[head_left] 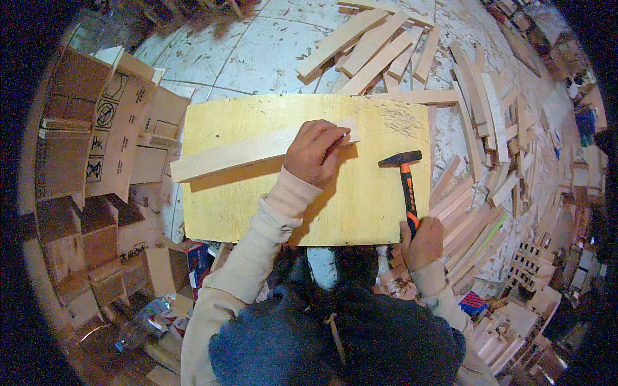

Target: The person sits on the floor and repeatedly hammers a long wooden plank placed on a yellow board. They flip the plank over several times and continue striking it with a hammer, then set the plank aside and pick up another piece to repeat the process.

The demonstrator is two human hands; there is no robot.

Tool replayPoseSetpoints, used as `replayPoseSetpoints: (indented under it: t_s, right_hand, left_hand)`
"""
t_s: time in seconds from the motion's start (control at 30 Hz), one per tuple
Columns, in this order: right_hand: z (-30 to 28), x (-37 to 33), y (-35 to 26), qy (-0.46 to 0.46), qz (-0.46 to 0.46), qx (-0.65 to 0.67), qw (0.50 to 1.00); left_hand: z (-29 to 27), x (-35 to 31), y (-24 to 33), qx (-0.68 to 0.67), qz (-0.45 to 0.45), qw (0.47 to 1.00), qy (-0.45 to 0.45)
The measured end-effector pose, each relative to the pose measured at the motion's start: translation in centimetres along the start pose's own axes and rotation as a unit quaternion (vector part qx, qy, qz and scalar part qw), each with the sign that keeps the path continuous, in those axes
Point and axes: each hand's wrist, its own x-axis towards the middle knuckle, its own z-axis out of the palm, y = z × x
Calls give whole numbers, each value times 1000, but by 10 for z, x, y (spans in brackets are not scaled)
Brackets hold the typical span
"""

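A pale wooden strip (pixel 238 149) lies slantwise across a yellow work board (pixel 257 212). Over the strip's right part is my left hand (pixel 314 153), its thumb and fingers pinched together near the strip's end. Whatever is between those fingertips is too small to make out. My right hand (pixel 423 243) is closed round the lower end of a hammer (pixel 407 186) with a black and orange handle. The hammer's dark head rests over the right side of the board, apart from the strip.
Loose wooden strips (pixel 367 48) are heaped beyond the board, and more planks (pixel 479 109) lie to the right. Cardboard boxes (pixel 116 128) stand at the left. A plastic bottle (pixel 132 334) is at the lower left. Wood shavings litter the tiled floor (pixel 257 48).
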Motion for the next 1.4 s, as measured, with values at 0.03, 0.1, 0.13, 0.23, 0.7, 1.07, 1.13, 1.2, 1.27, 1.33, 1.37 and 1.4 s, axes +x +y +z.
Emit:
replayPoseSetpoints:
  t_s: [0.03, 0.1, 0.13, 0.23, 0.7, 1.07, 1.13, 1.2, 1.27, 1.33, 1.37, 1.4]
  right_hand:
    - [-1, -7, 5, 20, 9, 21, 1000]
    - [-8, -10, 10, -44, 98, 34, 994]
    - [-15, -7, 8, -29, 89, 115, 989]
    - [-47, 9, -3, -100, 156, 287, 940]
    - [-149, 30, -37, -136, -26, 688, 712]
    - [-94, 17, -66, -88, 98, 542, 830]
    - [-100, 22, -52, -197, -193, 735, 620]
    - [-92, 25, -48, -147, -265, 739, 602]
    - [-58, 21, -62, -80, -148, 468, 867]
    - [-30, 14, -65, -160, -16, 340, 927]
    - [-23, 9, -61, -90, -46, 316, 943]
    - [-19, 5, -57, -33, -86, 282, 955]
  left_hand:
    - [0, 0, 0, 4, -6, 1000, -8]
    - [-1, 0, 1, -16, -6, 1000, 4]
    - [-1, -1, 2, -26, -15, 999, 12]
    - [-1, -4, 3, -36, -60, 997, 17]
    - [0, -8, 0, -134, -145, 980, 15]
    - [7, -8, -12, -165, -130, 978, 9]
    - [7, -8, -10, -177, -173, 969, -15]
    - [8, -10, -7, -171, -175, 970, 3]
    - [9, -9, -6, -158, -150, 976, 21]
    - [6, -8, -5, -187, -173, 967, 12]
    - [0, -7, -6, -184, -175, 967, 3]
    - [-7, -4, -9, -186, -167, 968, 2]
